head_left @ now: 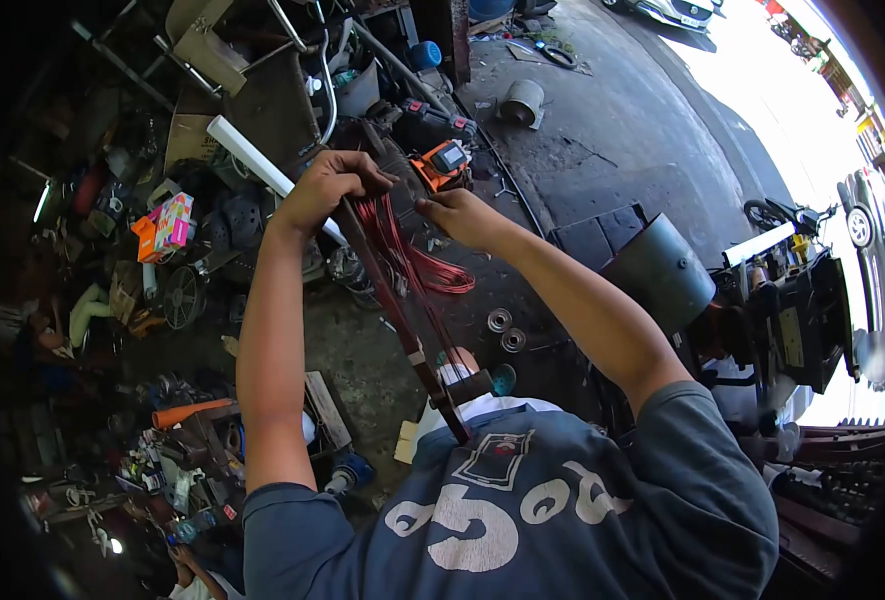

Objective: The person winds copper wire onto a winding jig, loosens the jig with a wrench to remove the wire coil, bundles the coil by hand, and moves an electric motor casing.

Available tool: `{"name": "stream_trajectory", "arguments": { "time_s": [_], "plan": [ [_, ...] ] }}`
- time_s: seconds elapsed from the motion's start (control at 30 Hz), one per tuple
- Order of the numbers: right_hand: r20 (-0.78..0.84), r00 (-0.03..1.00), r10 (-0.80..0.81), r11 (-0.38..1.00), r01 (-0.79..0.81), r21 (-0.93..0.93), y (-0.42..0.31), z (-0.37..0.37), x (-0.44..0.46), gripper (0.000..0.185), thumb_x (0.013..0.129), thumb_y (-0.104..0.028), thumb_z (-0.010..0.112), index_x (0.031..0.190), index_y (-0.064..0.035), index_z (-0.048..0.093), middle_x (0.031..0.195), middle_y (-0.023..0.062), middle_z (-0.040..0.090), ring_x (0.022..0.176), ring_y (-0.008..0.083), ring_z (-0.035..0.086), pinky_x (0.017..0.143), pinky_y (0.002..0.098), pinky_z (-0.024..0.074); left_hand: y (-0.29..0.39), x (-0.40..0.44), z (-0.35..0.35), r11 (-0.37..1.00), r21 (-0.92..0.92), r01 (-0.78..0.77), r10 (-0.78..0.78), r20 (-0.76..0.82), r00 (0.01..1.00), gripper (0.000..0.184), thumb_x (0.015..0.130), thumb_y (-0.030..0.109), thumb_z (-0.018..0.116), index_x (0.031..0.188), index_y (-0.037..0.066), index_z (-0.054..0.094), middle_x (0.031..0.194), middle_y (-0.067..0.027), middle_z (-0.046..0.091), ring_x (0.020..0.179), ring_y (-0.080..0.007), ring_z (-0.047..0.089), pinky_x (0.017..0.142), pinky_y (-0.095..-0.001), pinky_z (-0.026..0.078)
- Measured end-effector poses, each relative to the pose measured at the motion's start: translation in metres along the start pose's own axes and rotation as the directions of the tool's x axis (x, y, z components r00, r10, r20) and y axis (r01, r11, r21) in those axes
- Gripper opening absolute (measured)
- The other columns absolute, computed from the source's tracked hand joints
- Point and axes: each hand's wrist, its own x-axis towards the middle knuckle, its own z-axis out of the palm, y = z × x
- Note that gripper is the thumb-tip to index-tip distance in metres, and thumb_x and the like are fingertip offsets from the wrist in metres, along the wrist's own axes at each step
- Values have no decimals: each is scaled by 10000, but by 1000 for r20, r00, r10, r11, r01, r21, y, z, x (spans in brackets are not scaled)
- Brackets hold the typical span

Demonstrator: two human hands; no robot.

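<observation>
My left hand point(338, 188) is closed at the upper end of a long dark-red metal bar point(388, 295), its fingers curled over a bundle of red wire point(388, 235). The strands hang beside the bar, and a looped part of the coil spreads to the right. The bar slants down toward my lap, where its lower end meets my shirt. Right of the wire, my right hand point(463, 218) is raised with thumb and fingers pinched together. Whatever sits between those fingertips is too small to make out.
Behind my left hand slants a white tube point(253, 155). An orange device with a screen point(448, 160) lies beyond the wire. Two metal rings point(508, 330) rest on the floor. At right stands a dark cylinder point(663, 275); clutter, including a colourful box point(168, 225), fills the left side.
</observation>
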Motion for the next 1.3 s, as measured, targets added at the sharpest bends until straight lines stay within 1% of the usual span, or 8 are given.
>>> {"name": "stream_trajectory", "arguments": {
  "time_s": [0.2,0.47,0.53,0.8,1.03,1.07,1.2,1.3],
  "plan": [
    [-41,999,-4,953,-8,-302,33,18,-81,410,1048,-371,520,995,2,682,871,253,687,877,476,642,764,526,487,-7,-6,-9,999,42,15,-14,-27,1000,234,740,-26,504,884,-35,688,998,-132,767,973,-163,701,947,-302,530],
    [109,987,119,981,-100,-164,134,89,-165,313,1029,-319,557,961,-41,683,828,250,677,792,467,656,695,529,501,-12,-9,-24,999,-33,-43,42,-24,999,172,738,-4,534,829,-19,678,930,-106,752,925,-143,686,904,-275,521],
    [171,985,-20,963,65,-261,168,107,-188,279,999,-314,585,977,-59,696,837,242,688,794,464,666,698,534,519,-11,-11,-24,999,-16,-41,40,-91,995,158,735,3,534,816,-10,669,912,-101,753,894,-130,677,875,-266,518],
    [604,797,-16,797,375,-473,40,56,-215,212,915,-312,636,950,-113,701,844,156,732,763,394,714,684,517,567,-24,-9,-24,990,126,70,-47,-177,983,118,727,-9,530,781,2,634,829,-74,711,889,-145,698,862,-256,512],
    [467,764,-445,508,645,-571,-63,-29,-108,155,788,-200,704,937,-157,698,834,88,713,751,301,710,644,449,548,-11,5,13,996,86,18,-8,-114,993,121,725,17,533,760,5,648,847,-81,741,827,-109,670,765,-244,511],
    [401,752,-523,538,656,-529,-72,-39,-84,149,844,-189,683,820,-76,590,761,113,617,708,345,649,609,479,503,-9,7,17,997,81,13,-5,-102,995,124,723,18,532,761,5,649,849,-80,743,819,-106,665,763,-245,510],
    [266,772,-577,520,599,-610,-92,-53,-26,231,917,-274,698,886,-57,623,795,154,653,730,387,638,610,478,487,-11,12,22,998,55,-10,12,-38,999,162,706,27,545,804,7,672,827,-45,714,797,-87,651,762,-231,503],
    [120,826,-551,583,483,-653,-93,-63,3,300,965,-334,698,934,-39,650,749,130,637,657,284,630,587,425,462,-9,12,35,999,1,-34,34,-65,997,262,740,-6,551,967,13,680,871,3,676,799,-78,617,747,-245,485]
  ]
}}
